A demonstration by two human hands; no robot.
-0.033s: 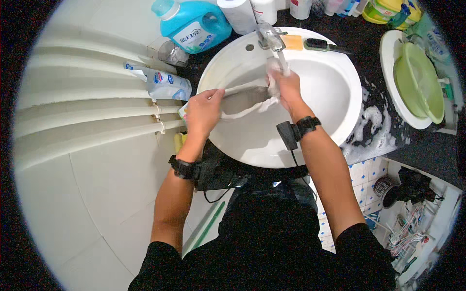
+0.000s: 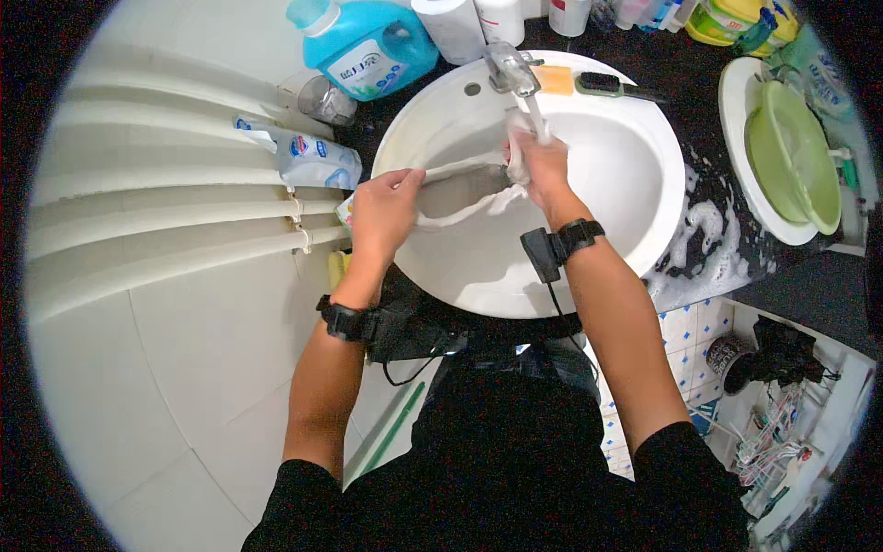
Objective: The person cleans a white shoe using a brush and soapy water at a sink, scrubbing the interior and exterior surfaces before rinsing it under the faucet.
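A wet-looking pale cloth (image 2: 460,219), white along its edges and greyer in the middle, is stretched over the white sink basin (image 2: 635,193). Its exact kind cannot be made out. My left hand (image 2: 384,210) grips one end, thumb on top, above the basin's left side. Bunched in my right hand (image 2: 543,166) is the other end, directly below the faucet (image 2: 511,72). Water runs from the spout onto that hand and the cloth. Both hands are closed, and the right fingertips are partly hidden by the fabric.
An orange soap bar (image 2: 556,80) and a dark-handled brush (image 2: 607,85) lie on the sink's back rim. Behind stands a blue detergent jug (image 2: 372,51). Green and white basins (image 2: 777,156) sit at right beside foam (image 2: 713,230). Pipes (image 2: 184,193) run along the left wall.
The bunched cloth at my right hand has shifted slightly. Both hands keep their hold in nearly the same places.
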